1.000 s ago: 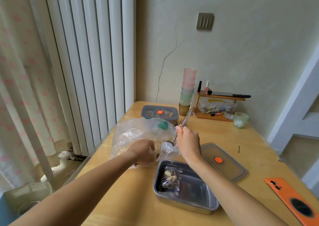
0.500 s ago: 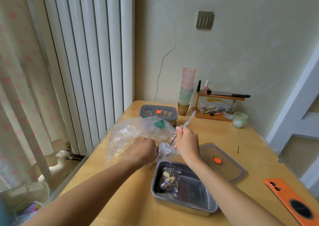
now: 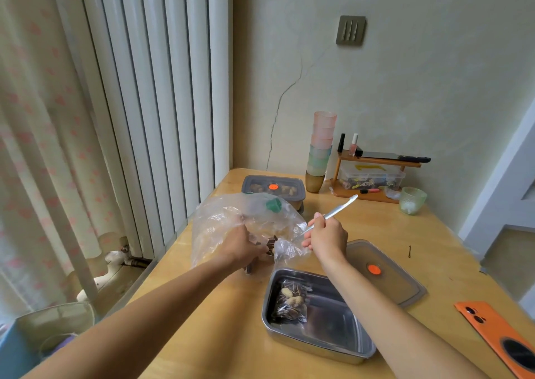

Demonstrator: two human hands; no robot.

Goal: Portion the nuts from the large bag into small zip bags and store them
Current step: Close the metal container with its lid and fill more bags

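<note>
Between the curled fingers of the left hand (image 3: 243,246), gripping clear plastic (image 3: 289,252) before the large bag (image 3: 231,219), and the right hand (image 3: 325,238) clenching a spoon (image 3: 335,212), loose nuts (image 3: 271,242) looked liable to spill onto the table (image 3: 231,335) if that limp plastic sagged or the spoon tipped.

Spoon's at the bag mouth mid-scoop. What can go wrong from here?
1. Spill: the right hand tilts the spoon steeply into a crumpled opening gripped by the left hand, over bare table rather than the metal tray; nuts could miss and scatter.
2. Slump: the large bag lies loose near the table's left edge, steadied only by that hand; it may sag and shed nuts.
</note>
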